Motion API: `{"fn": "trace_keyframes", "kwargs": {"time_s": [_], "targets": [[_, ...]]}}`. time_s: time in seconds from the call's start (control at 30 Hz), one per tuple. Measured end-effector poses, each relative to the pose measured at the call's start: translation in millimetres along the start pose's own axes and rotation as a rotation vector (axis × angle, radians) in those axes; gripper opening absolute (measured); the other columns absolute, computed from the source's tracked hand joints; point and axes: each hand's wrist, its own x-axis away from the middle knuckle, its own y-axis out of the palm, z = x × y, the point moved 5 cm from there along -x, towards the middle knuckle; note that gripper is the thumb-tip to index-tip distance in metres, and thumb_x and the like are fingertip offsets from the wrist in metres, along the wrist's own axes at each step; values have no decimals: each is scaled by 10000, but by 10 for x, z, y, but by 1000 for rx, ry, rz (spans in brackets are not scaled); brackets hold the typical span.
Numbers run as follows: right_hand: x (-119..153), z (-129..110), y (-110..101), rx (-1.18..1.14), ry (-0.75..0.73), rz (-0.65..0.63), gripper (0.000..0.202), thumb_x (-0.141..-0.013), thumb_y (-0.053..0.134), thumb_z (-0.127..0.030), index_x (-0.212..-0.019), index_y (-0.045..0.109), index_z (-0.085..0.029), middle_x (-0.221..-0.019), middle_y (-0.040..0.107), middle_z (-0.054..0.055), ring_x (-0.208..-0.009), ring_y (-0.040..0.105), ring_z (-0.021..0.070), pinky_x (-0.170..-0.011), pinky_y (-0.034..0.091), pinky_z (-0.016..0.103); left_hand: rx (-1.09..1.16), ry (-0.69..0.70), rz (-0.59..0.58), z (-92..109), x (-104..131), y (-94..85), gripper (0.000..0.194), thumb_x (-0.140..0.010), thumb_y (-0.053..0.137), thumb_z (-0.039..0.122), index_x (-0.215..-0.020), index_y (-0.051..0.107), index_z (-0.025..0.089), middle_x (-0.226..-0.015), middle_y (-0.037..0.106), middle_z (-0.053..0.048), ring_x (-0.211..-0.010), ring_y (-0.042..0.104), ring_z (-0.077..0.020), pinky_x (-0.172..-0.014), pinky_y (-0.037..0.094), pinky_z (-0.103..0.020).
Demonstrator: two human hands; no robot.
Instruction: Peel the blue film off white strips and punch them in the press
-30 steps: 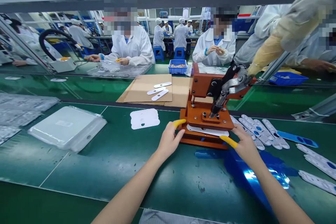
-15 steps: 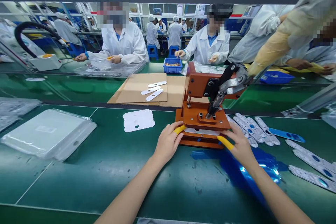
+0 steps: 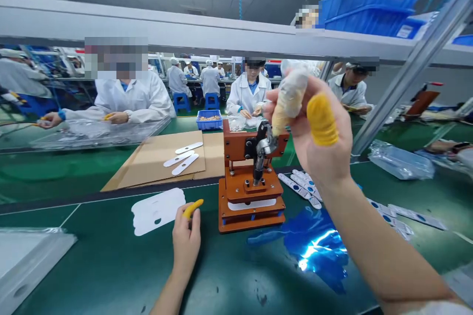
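Note:
My right hand (image 3: pixel 321 133), with a yellow finger cot on the thumb, is raised and closed round the wrapped lever handle (image 3: pixel 291 93) of an orange-brown hand press (image 3: pixel 254 187). Within the press, a white flat piece (image 3: pixel 266 204) lies on the lower plate under the upper plate. To the left of the press, my left hand (image 3: pixel 186 238) rests near the table with its fingers apart and nothing visible in them. Its index finger wears a yellow cot. Just beside it lies a white scalloped sheet (image 3: pixel 157 211); I cannot tell whether the fingertips touch it.
Cardboard (image 3: pixel 148 162) behind carries several white strips (image 3: pixel 185 164). Blue film (image 3: pixel 314 246) and printed strips (image 3: pixel 301 187) lie right of the press. A bagged stack (image 3: pixel 33 266) sits at left. Co-workers (image 3: pixel 129 93) sit opposite; an overhead shelf holds blue bins (image 3: pixel 369 5).
Both hands have left the white piece at the press. My right hand rose to the lever handle, while my left moved leftward towards the scalloped sheet. The camera view tilted up and turned right.

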Motion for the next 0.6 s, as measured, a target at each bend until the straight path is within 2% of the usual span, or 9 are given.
{"fn": "trace_keyframes", "kwargs": {"time_s": [0.07,0.13,0.2,0.27,0.33,0.4,0.5,0.6], "targets": [[-17,-59,175,-69,-32,-44,142,-889,544,-356,-865,541,-217,-702,527,-20,-617,549,123,-609,491,288,-5,-10,14,0,-5,-20,216,-913,435,345,-976,579,197,-955,556,-42,-716,561,-160,-655,455,-294],[200,-33,254,-7,-192,-58,233,-845,616,-309,-686,476,-212,-595,452,-36,-559,492,118,-590,470,296,-8,20,15,56,22,-33,216,-923,426,314,-991,591,193,-889,570,-37,-747,568,-168,-682,462,-298],[474,8,289,101,-360,-83,310,-802,661,-234,-595,433,-201,-573,449,-26,-589,491,130,-632,465,324,-11,135,8,195,77,-33,188,-923,435,261,-982,600,194,-847,586,-37,-776,577,-172,-707,475,-302],[588,8,300,132,-401,-120,319,-774,678,-182,-565,436,-195,-567,467,-19,-581,492,132,-615,462,331,-10,353,-45,421,161,13,166,-910,456,192,-995,598,198,-839,610,-42,-795,588,-172,-716,493,-307],[439,-45,252,42,-287,-79,264,-770,687,-199,-606,481,-204,-563,481,-27,-511,475,122,-531,461,317,-14,593,-173,673,263,131,207,-899,464,142,-1057,583,203,-901,647,-59,-865,607,-179,-768,515,-327],[89,-80,206,-94,-104,-37,171,-802,667,-247,-723,518,-221,-534,474,-57,-426,453,100,-445,439,277,-54,743,-325,867,327,308,248,-909,442,133,-1115,562,201,-1023,661,-83,-974,607,-192,-850,517,-357],[-516,145,198,-224,249,-21,76,-876,550,-243,-853,478,-249,-496,435,-108,-352,443,48,-417,365,186,-234,720,-449,985,251,602,224,-920,419,164,-1072,583,169,-1080,646,-120,-1021,598,-237,-874,513,-415],[-824,602,289,-259,627,-111,124,-889,537,-251,-785,472,-238,-498,439,-104,-328,428,31,-396,381,174,-390,599,-503,986,85,797,138,-886,521,231,-938,615,146,-1026,645,-139,-1016,591,-292,-870,499,-458]]}}
